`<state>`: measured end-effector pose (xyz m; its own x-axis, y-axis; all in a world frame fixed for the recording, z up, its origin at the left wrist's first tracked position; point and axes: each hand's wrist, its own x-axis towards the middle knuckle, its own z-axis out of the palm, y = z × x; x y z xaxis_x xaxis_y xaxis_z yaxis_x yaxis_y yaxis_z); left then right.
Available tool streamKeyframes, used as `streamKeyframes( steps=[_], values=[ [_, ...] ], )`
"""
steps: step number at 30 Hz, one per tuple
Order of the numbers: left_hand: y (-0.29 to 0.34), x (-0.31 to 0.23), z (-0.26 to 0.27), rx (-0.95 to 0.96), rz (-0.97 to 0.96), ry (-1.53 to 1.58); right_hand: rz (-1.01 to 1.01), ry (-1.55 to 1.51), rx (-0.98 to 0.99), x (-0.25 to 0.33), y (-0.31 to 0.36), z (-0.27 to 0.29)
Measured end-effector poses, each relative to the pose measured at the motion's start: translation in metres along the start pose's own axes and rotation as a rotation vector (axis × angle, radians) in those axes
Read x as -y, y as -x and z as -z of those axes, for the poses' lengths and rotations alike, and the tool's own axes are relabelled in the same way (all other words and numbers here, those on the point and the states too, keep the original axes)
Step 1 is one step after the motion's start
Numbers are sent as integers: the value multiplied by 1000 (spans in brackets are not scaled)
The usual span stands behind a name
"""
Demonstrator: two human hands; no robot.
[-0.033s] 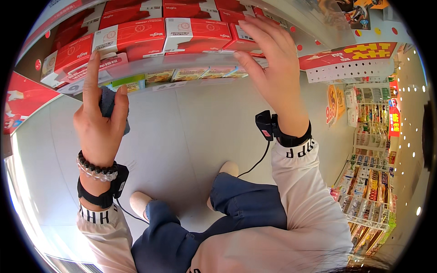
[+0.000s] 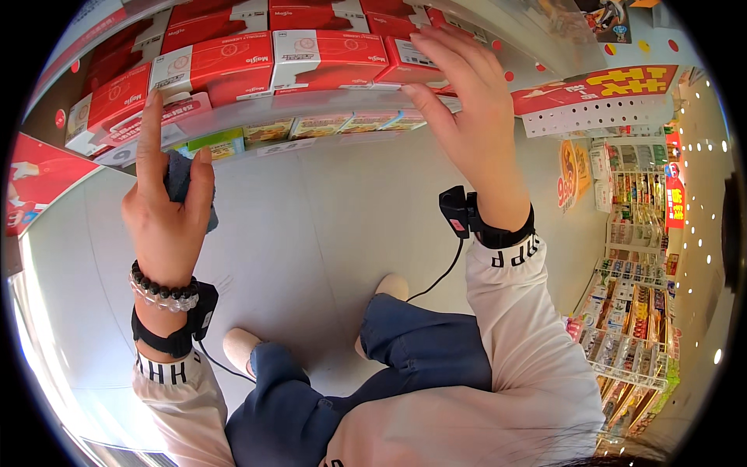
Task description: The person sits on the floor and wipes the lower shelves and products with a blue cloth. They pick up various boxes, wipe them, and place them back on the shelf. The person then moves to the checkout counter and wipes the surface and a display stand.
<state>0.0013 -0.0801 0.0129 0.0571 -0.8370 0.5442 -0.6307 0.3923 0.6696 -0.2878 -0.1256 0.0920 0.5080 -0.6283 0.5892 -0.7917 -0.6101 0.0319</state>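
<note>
My left hand (image 2: 166,198) has a dark grey cloth (image 2: 179,177) tucked in its curled fingers and palm. Its index finger points straight at the shelf's front edge, the tip over a pink-red label below a red and white box (image 2: 210,68). On the right, my right hand (image 2: 475,117) is spread, with fingertips over the rightmost red box (image 2: 405,64) of the front row; whether they touch it cannot be told. Another red and white box (image 2: 331,58) sits between the hands, and a further one (image 2: 113,105) stands left of my left fingertip.
More red boxes (image 2: 218,19) stand in rows behind. A clear shelf lip (image 2: 311,103) runs along the front, with small colourful packages (image 2: 311,127) on a lower level. A red sign (image 2: 591,89) juts out at right. Racks of goods (image 2: 634,311) line the aisle further right.
The boxes and my left hand sit slightly further left in the picture. Both hands keep their poses, and the cloth stays in my left hand.
</note>
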Motion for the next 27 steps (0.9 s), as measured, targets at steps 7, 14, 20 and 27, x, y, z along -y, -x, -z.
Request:
streamKeyframes(
  steps=[7,14,20,27],
  values=[
    [6,-12,-7,18,17,-39,-58,46,10,-27,23,21],
    [11,-24,-23,272,-146,-88,-110,-33,-38,-50,30,20],
    [0,-59,-49,521,-496,-206,-70,-70,-32,-36,18,-10],
    [10,-73,-80,484,-287,21,-44,-173,-95,-28,23,-11]
  ],
)
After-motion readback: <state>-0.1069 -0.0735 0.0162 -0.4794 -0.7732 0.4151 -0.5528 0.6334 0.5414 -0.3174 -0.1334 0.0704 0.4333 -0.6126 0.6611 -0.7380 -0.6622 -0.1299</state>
